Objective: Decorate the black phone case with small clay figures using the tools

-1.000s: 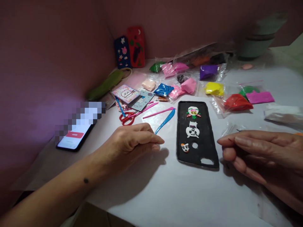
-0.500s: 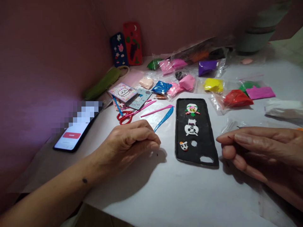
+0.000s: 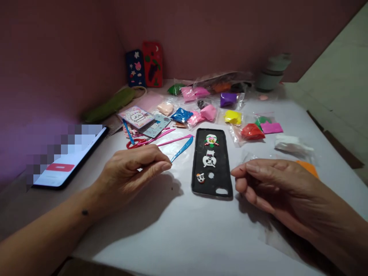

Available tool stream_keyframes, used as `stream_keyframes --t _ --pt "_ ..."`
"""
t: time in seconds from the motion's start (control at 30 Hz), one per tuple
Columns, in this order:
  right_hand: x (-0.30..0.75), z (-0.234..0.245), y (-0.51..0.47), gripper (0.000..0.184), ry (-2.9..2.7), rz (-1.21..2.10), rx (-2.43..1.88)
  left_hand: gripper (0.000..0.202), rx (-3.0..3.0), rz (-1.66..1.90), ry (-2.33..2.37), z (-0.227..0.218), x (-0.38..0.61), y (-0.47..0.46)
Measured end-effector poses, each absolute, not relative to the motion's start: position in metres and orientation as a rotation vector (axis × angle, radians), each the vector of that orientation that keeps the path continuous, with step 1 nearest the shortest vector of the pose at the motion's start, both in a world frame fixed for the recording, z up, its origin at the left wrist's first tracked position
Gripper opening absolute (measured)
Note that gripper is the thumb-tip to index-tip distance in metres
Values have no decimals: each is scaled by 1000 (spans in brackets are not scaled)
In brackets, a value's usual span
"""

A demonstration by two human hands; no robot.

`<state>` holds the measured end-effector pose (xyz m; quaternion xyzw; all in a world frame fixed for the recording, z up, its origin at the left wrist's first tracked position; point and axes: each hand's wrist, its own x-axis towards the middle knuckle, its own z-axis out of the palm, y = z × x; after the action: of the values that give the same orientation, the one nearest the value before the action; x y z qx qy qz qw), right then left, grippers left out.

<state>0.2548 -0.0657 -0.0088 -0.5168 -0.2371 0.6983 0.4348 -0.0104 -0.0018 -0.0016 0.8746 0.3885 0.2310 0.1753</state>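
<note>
A black phone case (image 3: 212,184) lies flat on the white table between my hands. It bears a character head with green and striped parts (image 3: 212,140), a white figure (image 3: 209,159) and a small dog-like face (image 3: 200,178). My left hand (image 3: 138,168) is closed in a pinch left of the case; whatever is between its fingertips is hidden. Behind them lies a blue modelling tool (image 3: 184,147). My right hand (image 3: 276,188) hovers by the case's right edge, thumb and fingers drawn together on a tiny dark bit (image 3: 240,169).
Several bags of coloured clay, including yellow (image 3: 232,117) and red (image 3: 253,131), spread behind the case. Pink tools (image 3: 175,140), red-handled scissors (image 3: 133,143) and cards (image 3: 136,116) lie left. A lit phone (image 3: 66,165) rests far left. Two decorated cases (image 3: 153,65) lean on the wall.
The view has swung right and drawn back, so the things appear farther left and smaller. Both hands stay beside the case in nearly the same pose.
</note>
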Motion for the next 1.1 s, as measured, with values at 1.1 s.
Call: stream_keyframes --t 1.1 --pt "253 -7 -64 21 -757 1708 -1312 17 2483 739 1129 -8 -15 3"
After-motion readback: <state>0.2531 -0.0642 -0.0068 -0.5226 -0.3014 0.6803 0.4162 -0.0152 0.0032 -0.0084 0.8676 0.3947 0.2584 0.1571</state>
